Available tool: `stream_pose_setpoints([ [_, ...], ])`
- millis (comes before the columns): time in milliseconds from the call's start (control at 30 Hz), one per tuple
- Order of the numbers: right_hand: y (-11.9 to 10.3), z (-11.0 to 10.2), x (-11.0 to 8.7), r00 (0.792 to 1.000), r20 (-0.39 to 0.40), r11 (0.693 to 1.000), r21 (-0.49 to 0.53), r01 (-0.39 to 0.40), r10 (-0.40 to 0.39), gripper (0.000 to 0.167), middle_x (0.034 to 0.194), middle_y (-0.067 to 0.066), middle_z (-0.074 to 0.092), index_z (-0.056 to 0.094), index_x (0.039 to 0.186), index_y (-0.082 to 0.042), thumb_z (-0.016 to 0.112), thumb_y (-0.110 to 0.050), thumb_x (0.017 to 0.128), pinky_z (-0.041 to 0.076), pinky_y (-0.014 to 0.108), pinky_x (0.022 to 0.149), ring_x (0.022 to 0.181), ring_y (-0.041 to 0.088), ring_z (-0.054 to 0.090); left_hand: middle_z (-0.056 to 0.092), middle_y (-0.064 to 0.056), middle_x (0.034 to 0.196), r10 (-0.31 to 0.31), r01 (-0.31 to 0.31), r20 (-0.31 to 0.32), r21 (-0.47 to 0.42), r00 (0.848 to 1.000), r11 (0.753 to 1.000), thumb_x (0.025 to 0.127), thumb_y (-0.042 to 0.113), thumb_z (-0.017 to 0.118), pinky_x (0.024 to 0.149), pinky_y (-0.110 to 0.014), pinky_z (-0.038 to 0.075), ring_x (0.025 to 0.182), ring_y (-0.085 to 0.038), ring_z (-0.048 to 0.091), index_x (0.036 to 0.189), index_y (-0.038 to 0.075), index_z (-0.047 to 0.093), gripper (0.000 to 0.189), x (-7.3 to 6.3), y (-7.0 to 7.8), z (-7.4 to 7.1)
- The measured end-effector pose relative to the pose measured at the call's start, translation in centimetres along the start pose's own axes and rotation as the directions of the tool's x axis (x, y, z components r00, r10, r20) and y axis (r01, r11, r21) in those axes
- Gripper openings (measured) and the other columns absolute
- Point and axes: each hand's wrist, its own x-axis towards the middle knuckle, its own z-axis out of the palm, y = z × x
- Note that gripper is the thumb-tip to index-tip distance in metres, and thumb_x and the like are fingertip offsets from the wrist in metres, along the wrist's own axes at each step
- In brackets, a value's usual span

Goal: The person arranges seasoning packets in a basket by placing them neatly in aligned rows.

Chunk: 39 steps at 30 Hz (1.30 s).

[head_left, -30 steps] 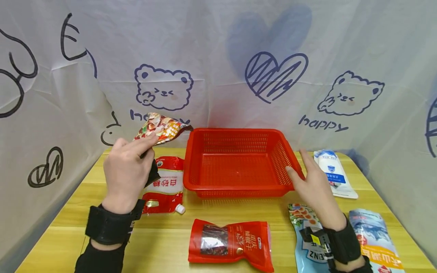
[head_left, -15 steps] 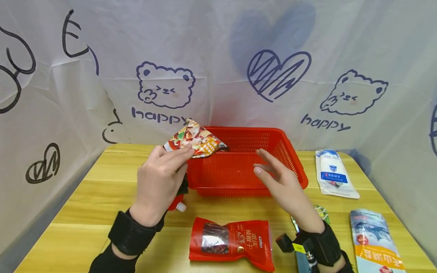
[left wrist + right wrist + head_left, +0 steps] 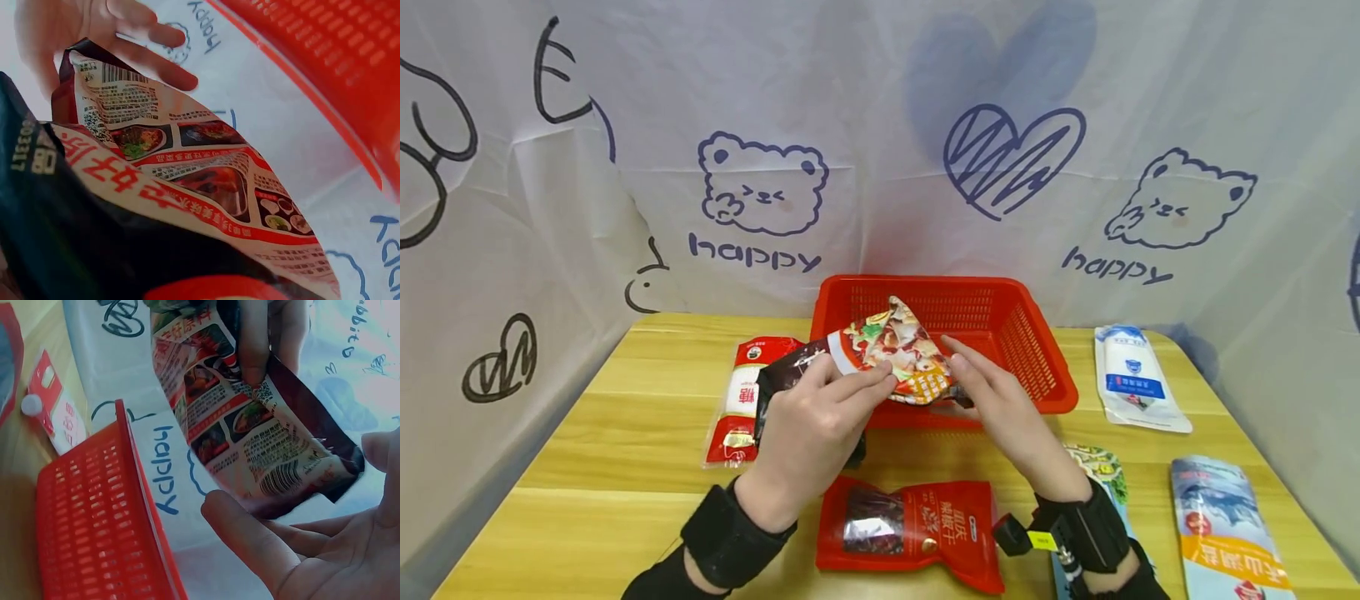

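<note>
My left hand [image 3: 820, 433] grips a glossy printed food packet [image 3: 895, 354], with pictures of food on it and a dark lower part. The packet is tilted and overlaps the front left of a red plastic basket [image 3: 1037, 367] in the head view. At the packet's right end is my right hand [image 3: 1011, 421], its fingers extended. In the right wrist view the packet [image 3: 250, 419] reaches in between that hand's thumb and fingers, which are spread apart. The left wrist view has the packet's printed back [image 3: 206, 181] close up, hiding most of my left hand.
A red and white sugar pouch [image 3: 741, 408] lies left of the basket. In front is a red bag of dried chillies [image 3: 917, 533]. To the right lie a light-blue pouch [image 3: 1101, 471] partly under my wrist, a white bag [image 3: 1135, 383] and a blue-orange pouch [image 3: 1228, 525].
My left hand has carried the packet rightward from beside the basket to over its front. My right hand has moved left from the basket's right rim to the packet's end.
</note>
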Motion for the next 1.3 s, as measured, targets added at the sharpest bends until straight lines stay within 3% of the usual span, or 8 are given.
stream_pose_setpoints([
  [200, 0.4, 0.0, 0.2, 0.998, 0.006, 0.998, -0.033, -0.061, 0.061, 0.063, 0.147, 0.019, 0.057, 0.039, 0.160, -0.009, 0.058, -0.034, 0.106, 0.056, 0.037, 0.097, 0.126, 0.031, 0.062, 0.079, 0.000, 0.108, 0.082, -0.082, 0.073, 0.006, 0.994, 0.997, 0.081, 0.008, 0.089, 0.058, -0.024, 0.058, 0.077, -0.021, 0.060, 0.110, 0.015, 0.083, 0.030, -0.2, 0.6, 0.4],
  [467, 0.5, 0.2, 0.2, 0.997, -0.057, 0.996, 0.082, -0.040, 0.045, 0.063, 0.149, 0.021, 0.055, 0.037, 0.160, -0.005, 0.064, -0.016, 0.104, 0.058, 0.024, 0.088, 0.125, 0.032, 0.062, 0.079, 0.004, 0.112, 0.117, -0.118, 0.139, 0.001, 0.983, 0.993, 0.083, 0.006, 0.087, 0.049, -0.020, 0.048, 0.078, -0.016, 0.057, 0.113, 0.018, 0.083, 0.033, -0.2, 0.4, 0.7],
  [733, 0.3, 0.2, 0.1, 0.985, -0.171, 0.963, 0.271, 0.009, 0.038, 0.060, 0.153, 0.020, 0.050, 0.036, 0.160, -0.002, 0.059, -0.003, 0.104, 0.057, 0.023, 0.092, 0.121, 0.015, 0.062, 0.077, 0.001, 0.117, 0.107, -0.101, 0.178, -0.041, 0.978, 0.994, 0.085, 0.011, 0.087, 0.078, -0.027, 0.060, 0.096, -0.018, 0.066, 0.118, 0.014, 0.080, 0.033, 0.2, 0.3, 1.0],
  [900, 0.2, -0.1, 0.0, 0.971, -0.237, 0.940, 0.338, 0.048, 0.036, 0.061, 0.155, 0.015, 0.048, 0.032, 0.162, -0.005, 0.055, -0.004, 0.106, 0.055, 0.024, 0.096, 0.125, 0.017, 0.060, 0.075, -0.004, 0.124, 0.062, -0.054, 0.148, -0.054, 0.987, 0.997, 0.087, 0.021, 0.087, 0.100, -0.037, 0.055, 0.111, -0.025, 0.067, 0.120, 0.011, 0.079, 0.036, 0.4, -0.5, 0.4],
  [1067, 0.1, -0.3, 0.0, 0.953, -0.303, 0.913, 0.395, 0.106, 0.020, 0.061, 0.159, 0.010, 0.045, 0.029, 0.163, -0.007, 0.053, -0.004, 0.107, 0.053, 0.024, 0.100, 0.133, 0.021, 0.054, 0.063, -0.014, 0.141, -0.091, 0.095, 0.040, -0.102, 0.995, 0.990, 0.092, 0.030, 0.079, 0.109, -0.047, 0.047, 0.126, -0.035, 0.058, 0.129, 0.003, 0.071, 0.046, 0.6, -2.3, -0.1],
  [1200, -0.1, -0.5, -0.2, 0.938, -0.346, 0.894, 0.424, 0.143, 0.014, 0.061, 0.160, 0.006, 0.045, 0.029, 0.164, -0.008, 0.053, -0.004, 0.107, 0.053, 0.026, 0.100, 0.133, 0.021, 0.054, 0.044, -0.022, 0.157, -0.296, 0.291, -0.015, -0.152, 0.955, 0.945, 0.093, 0.032, 0.076, 0.112, -0.057, 0.041, 0.137, -0.042, 0.046, 0.149, -0.002, 0.049, 0.071, 0.4, -3.6, -0.1],
  [1267, -0.1, -0.5, -0.2, 0.931, -0.365, 0.890, 0.428, 0.155, 0.014, 0.061, 0.160, 0.005, 0.045, 0.029, 0.164, -0.009, 0.052, -0.005, 0.108, 0.053, 0.026, 0.101, 0.133, 0.020, 0.055, 0.031, -0.023, 0.163, -0.430, 0.427, 0.043, -0.238, 0.902, 0.872, 0.093, 0.033, 0.076, 0.115, -0.060, 0.037, 0.142, -0.042, 0.039, 0.158, -0.002, 0.032, 0.086, 0.4, -3.9, -0.1],
  [1300, -0.1, -0.5, -0.3, 0.928, -0.373, 0.889, 0.429, 0.161, 0.012, 0.061, 0.160, 0.005, 0.045, 0.028, 0.164, -0.008, 0.052, -0.005, 0.108, 0.053, 0.026, 0.101, 0.134, 0.020, 0.055, 0.024, -0.022, 0.166, -0.499, 0.505, 0.102, -0.296, 0.861, 0.811, 0.094, 0.034, 0.076, 0.117, -0.060, 0.035, 0.145, -0.042, 0.036, 0.161, -0.001, 0.024, 0.093, 0.4, -4.0, -0.2],
])
